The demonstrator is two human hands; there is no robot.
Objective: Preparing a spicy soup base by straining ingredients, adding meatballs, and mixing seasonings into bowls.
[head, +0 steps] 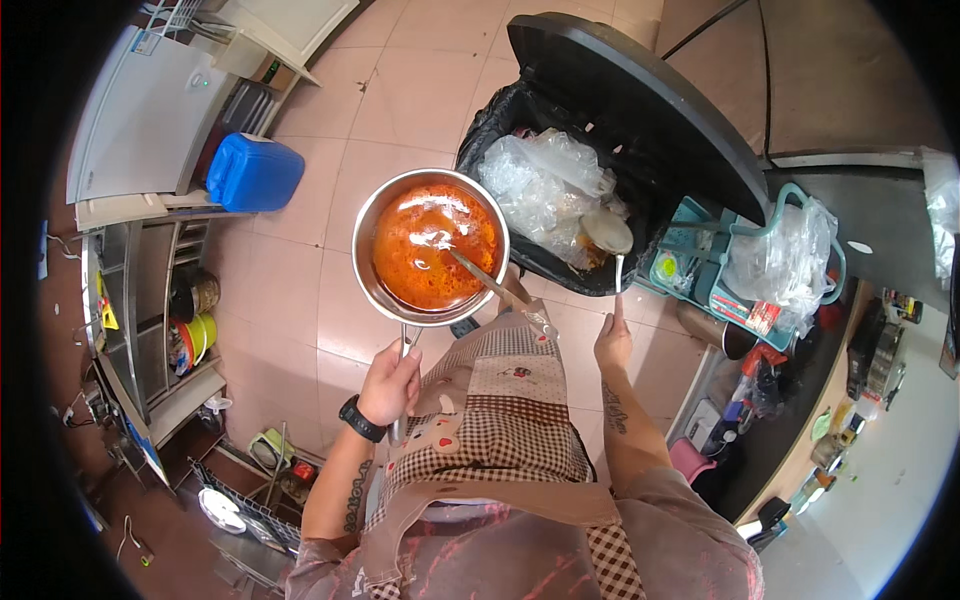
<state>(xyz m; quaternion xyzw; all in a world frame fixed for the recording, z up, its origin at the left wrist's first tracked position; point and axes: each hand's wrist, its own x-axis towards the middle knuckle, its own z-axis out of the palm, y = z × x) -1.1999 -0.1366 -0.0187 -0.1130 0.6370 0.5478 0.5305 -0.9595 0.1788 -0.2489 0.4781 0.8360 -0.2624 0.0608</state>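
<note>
My left hand is closed around the handle of a steel saucepan. Red-orange, oily liquid fills much of the pan, and a metal utensil leans in it with its handle over the right rim. On the right, my right hand grips the handle of a metal skimmer or ladle. The head of that tool is over the open black trash bin, beside clear plastic bags and some brownish waste.
The bin's black lid stands raised. Teal plastic baskets holding bags and packets are right of the bin. A blue jerrycan stands at the left by a white appliance. Metal shelving holds pots and containers.
</note>
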